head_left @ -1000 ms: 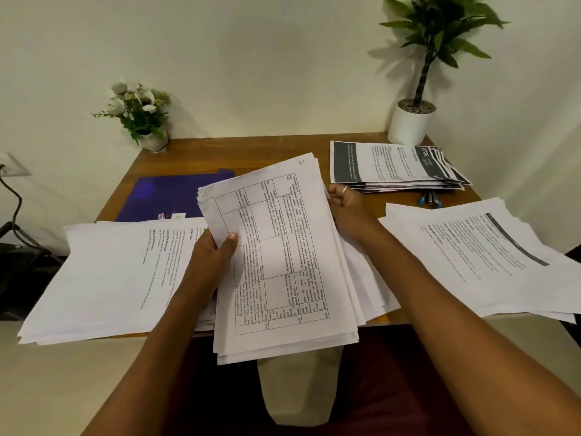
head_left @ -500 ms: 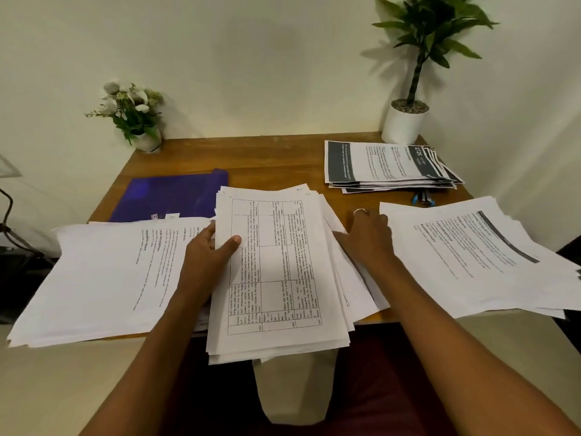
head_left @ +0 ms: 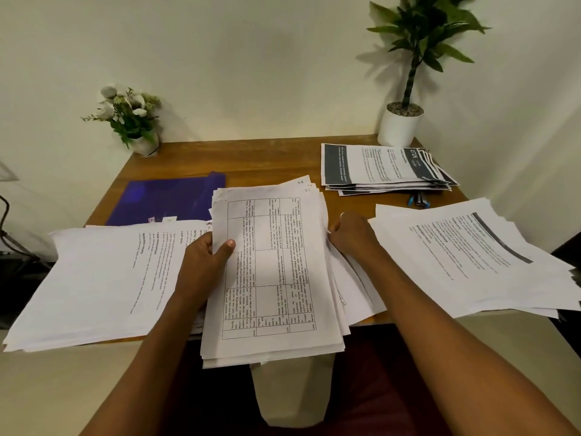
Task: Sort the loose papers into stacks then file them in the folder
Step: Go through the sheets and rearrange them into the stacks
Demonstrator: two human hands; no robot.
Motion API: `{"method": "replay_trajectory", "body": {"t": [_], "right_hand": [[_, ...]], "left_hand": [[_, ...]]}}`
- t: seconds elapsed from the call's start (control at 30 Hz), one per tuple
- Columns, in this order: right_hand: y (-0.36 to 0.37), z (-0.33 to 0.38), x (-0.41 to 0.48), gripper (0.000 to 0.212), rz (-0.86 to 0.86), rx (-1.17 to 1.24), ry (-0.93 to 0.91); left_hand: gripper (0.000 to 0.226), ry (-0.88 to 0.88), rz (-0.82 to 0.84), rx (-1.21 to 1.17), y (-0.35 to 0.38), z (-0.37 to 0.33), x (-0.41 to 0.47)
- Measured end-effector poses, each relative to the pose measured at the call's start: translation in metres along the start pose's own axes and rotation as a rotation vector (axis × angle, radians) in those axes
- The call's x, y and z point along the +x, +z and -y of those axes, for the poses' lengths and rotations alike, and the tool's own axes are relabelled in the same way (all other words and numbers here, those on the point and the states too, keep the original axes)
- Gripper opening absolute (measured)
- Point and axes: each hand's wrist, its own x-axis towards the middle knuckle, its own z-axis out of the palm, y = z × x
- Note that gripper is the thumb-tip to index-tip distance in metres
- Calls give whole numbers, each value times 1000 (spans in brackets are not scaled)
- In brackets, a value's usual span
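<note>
Gripping ragged paper stack [head_left: 270, 278], left hand [head_left: 204, 262], right hand [head_left: 353, 236]

Can't read the blurry print on the middle stack [head_left: 270, 269], can't see much of the folder [head_left: 169, 199] under the papers or the fingertips of the right hand [head_left: 353, 236].

The desk [head_left: 251, 158] carries four stacks of paper [head_left: 270, 272], one purple folder [head_left: 166, 199] and two potted plants [head_left: 399, 124].

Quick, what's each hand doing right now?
Left hand: grips the middle paper stack, thumb on top.
Right hand: grips the same stack's right edge.
</note>
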Motion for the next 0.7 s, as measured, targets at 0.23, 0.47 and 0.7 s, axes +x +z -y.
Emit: {"method": "replay_trajectory", "body": {"t": [0.23, 0.47, 0.7], "right_hand": [[-20, -8, -3, 12, 86, 686, 78], [-23, -26, -17, 36, 356, 1132, -7], [-40, -29, -22, 16, 343, 1227, 92]], "left_hand": [[39, -6, -34, -41, 2, -3, -1], [30, -26, 26, -76, 4, -28, 8], [38, -88, -105, -174, 53, -64, 11]]}}
